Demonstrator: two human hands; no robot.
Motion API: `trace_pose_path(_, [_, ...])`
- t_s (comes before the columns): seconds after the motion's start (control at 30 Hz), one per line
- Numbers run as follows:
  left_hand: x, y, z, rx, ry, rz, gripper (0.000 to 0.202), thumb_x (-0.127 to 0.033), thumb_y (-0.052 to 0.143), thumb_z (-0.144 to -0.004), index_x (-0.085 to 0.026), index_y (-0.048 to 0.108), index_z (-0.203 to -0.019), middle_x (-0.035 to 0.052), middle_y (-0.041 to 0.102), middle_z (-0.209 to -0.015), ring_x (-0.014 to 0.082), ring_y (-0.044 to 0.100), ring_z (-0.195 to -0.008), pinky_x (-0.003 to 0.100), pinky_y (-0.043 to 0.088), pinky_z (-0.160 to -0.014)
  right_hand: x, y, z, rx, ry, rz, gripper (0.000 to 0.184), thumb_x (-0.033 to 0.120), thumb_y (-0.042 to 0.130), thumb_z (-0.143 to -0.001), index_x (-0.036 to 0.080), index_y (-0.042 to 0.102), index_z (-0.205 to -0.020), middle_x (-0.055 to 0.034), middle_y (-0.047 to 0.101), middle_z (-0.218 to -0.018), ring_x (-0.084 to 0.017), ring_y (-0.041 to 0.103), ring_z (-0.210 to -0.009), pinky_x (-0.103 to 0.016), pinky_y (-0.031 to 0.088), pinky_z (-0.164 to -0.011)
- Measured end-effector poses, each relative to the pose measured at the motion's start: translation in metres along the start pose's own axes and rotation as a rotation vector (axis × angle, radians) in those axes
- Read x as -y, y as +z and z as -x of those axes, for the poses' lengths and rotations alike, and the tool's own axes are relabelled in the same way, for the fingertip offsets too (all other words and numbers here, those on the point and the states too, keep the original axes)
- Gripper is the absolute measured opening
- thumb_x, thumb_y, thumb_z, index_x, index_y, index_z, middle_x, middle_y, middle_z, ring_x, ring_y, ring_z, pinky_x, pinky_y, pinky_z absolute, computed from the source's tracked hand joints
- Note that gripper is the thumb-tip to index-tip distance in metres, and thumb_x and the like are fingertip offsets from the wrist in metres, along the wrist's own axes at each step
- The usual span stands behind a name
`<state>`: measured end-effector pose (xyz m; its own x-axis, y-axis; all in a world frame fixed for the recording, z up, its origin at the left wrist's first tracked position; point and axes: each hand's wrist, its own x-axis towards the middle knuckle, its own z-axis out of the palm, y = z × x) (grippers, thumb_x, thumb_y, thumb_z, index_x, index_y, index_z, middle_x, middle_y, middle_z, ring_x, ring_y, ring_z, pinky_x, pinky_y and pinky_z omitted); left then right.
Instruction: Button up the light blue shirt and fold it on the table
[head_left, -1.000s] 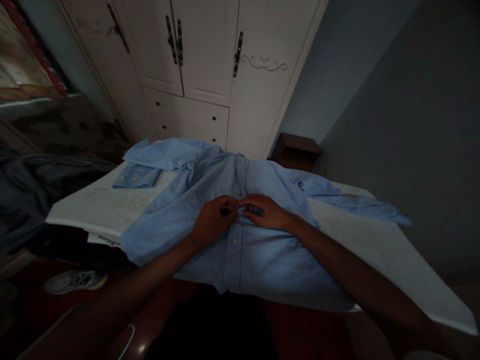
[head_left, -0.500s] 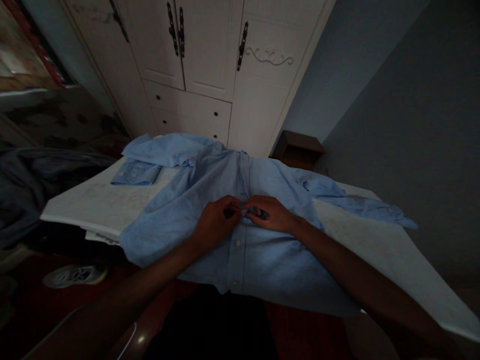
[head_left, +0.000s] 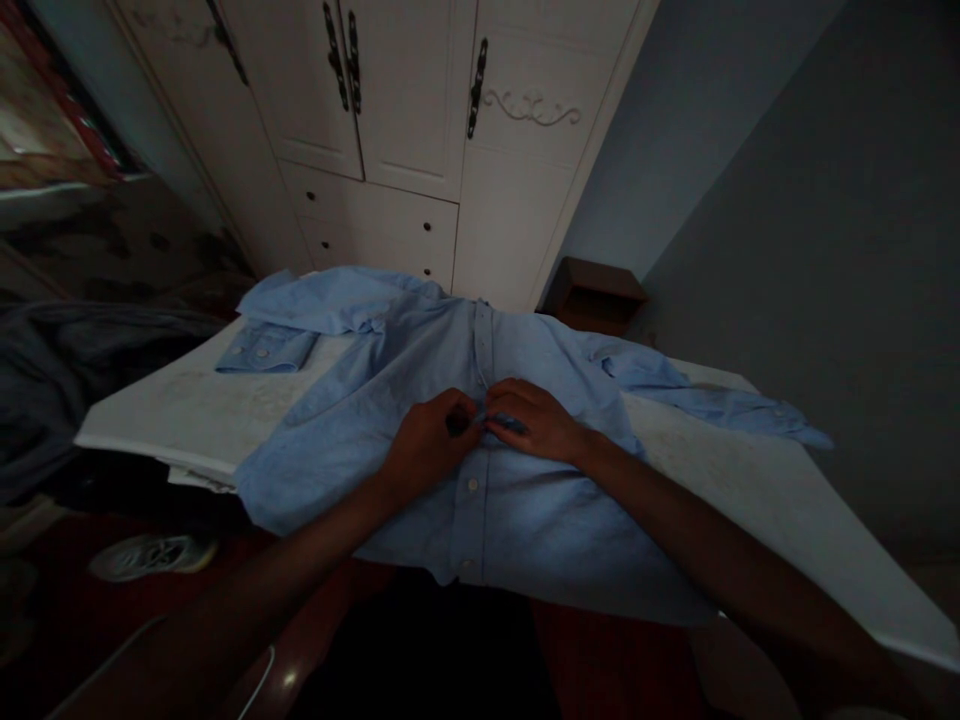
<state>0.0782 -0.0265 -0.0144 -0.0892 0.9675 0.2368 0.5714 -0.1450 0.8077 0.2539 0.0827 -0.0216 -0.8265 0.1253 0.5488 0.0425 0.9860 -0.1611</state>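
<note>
A light blue button-up shirt [head_left: 420,370] lies front-up and spread out on a white board [head_left: 187,415]. Its hem hangs over the near edge, and its sleeves reach left and right. My left hand [head_left: 431,445] and my right hand [head_left: 529,420] meet at the middle of the button placket. Both pinch the placket fabric between curled fingers. Two white buttons show on the placket below my hands.
A white wardrobe [head_left: 420,130] with dark handles and drawers stands behind the board. A small brown stand [head_left: 596,295] sits at the grey wall. Dark cloth [head_left: 67,370] lies at the left, and a white shoe [head_left: 150,555] is on the floor.
My hands have stayed together at the placket, with only small finger shifts. The view has tilted slightly.
</note>
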Motion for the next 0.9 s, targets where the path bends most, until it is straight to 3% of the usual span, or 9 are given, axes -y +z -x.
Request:
trace_pose_path(0.3, [0.000, -0.001, -0.001, -0.031, -0.034, 0.095, 0.008, -0.023, 0.066, -0.075, -0.020, 0.062, -0.081, 0.0005, 0.070, -0.079, 0.0162, 0.067, -0.075, 0.028, 0.052, -0.070, 0.004, -0.006, -0.002, -0.045, -0.102, 0.136, 0.013, 0.022, 0.049, -0.093, 0.017, 0.061, -0.090, -0.0087, 0.066, -0.088, -0.018, 0.060, -0.082, -0.032, 0.050, -0.075])
trace_pose_path(0.47, [0.000, -0.001, -0.002, -0.077, -0.078, 0.127, 0.006, -0.021, 0.065, -0.074, -0.020, 0.061, -0.078, 0.0002, 0.070, -0.076, 0.0156, 0.067, -0.073, 0.028, 0.052, -0.068, -0.001, -0.006, 0.002, 0.009, -0.046, 0.080, 0.016, 0.028, 0.051, -0.093, 0.019, 0.064, -0.095, -0.0056, 0.069, -0.085, -0.017, 0.062, -0.080, -0.031, 0.050, -0.076])
trace_pose_path(0.63, [0.001, -0.001, -0.003, -0.128, -0.114, 0.178, 0.009, -0.023, 0.067, -0.073, -0.020, 0.059, -0.075, -0.0014, 0.067, -0.070, 0.0143, 0.065, -0.066, 0.026, 0.051, -0.062, 0.001, -0.006, -0.001, 0.055, -0.008, 0.044, 0.023, 0.031, 0.052, -0.094, 0.019, 0.068, -0.084, -0.0063, 0.069, -0.079, -0.017, 0.062, -0.076, -0.030, 0.049, -0.073])
trace_pose_path(0.73, [0.000, -0.002, -0.003, -0.155, -0.127, 0.203, 0.010, -0.024, 0.067, -0.073, -0.020, 0.058, -0.074, -0.0024, 0.065, -0.068, 0.0133, 0.063, -0.064, 0.025, 0.049, -0.060, 0.007, -0.005, -0.004, 0.019, 0.138, -0.118, 0.022, 0.032, 0.056, -0.091, 0.018, 0.071, -0.083, -0.0063, 0.069, -0.078, -0.015, 0.062, -0.074, -0.028, 0.049, -0.070])
trace_pose_path(0.9, [-0.001, -0.003, -0.002, -0.180, -0.126, 0.204, 0.013, -0.024, 0.069, -0.073, -0.020, 0.057, -0.072, -0.0031, 0.064, -0.067, 0.0125, 0.062, -0.063, 0.024, 0.047, -0.058, 0.013, -0.013, -0.010, 0.150, 0.667, -0.582, 0.021, 0.036, 0.065, -0.082, 0.017, 0.074, -0.082, -0.0018, 0.070, -0.073, -0.011, 0.061, -0.061, -0.022, 0.046, -0.058])
